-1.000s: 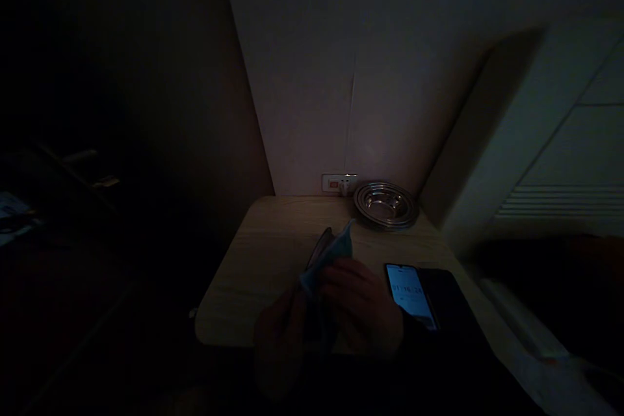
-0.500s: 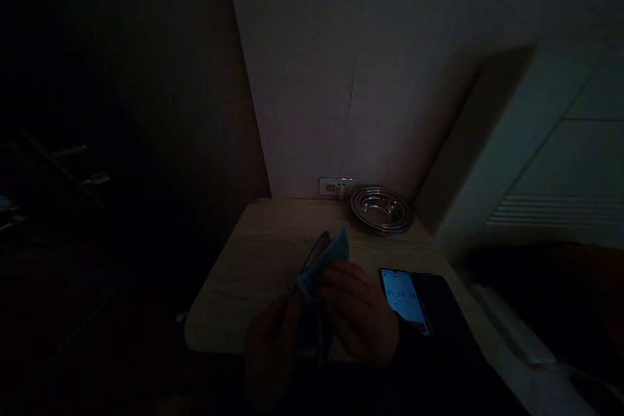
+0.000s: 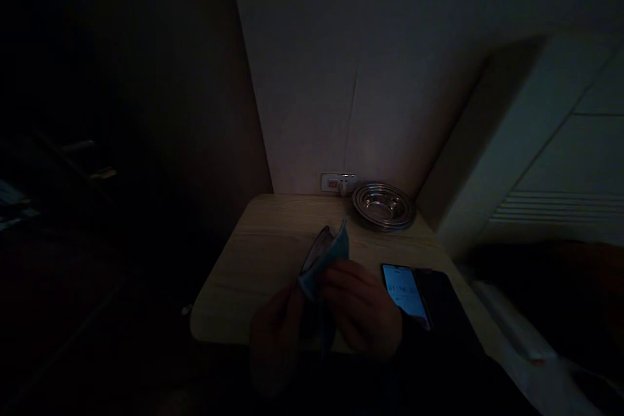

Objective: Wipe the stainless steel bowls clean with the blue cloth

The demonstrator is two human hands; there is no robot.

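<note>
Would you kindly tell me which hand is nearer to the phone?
Right. The right hand is just left of the phone; the left hand is farther to its left.

My fingers (image 3: 347,283) look murky in the dimness; a phone screen (image 3: 404,289) glows blue near the right edge of the tabletop (image 3: 273,227), and metal bowls (image 3: 383,210) glint at its far-right corner.

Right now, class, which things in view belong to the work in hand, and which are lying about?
In hand:
blue cloth, gripped by the right hand;
dark-rimmed object, possibly glasses, apparently held by the left hand.

Lying about:
lit phone;
dark flat piece beside it;
stacked metal dishes.
</note>
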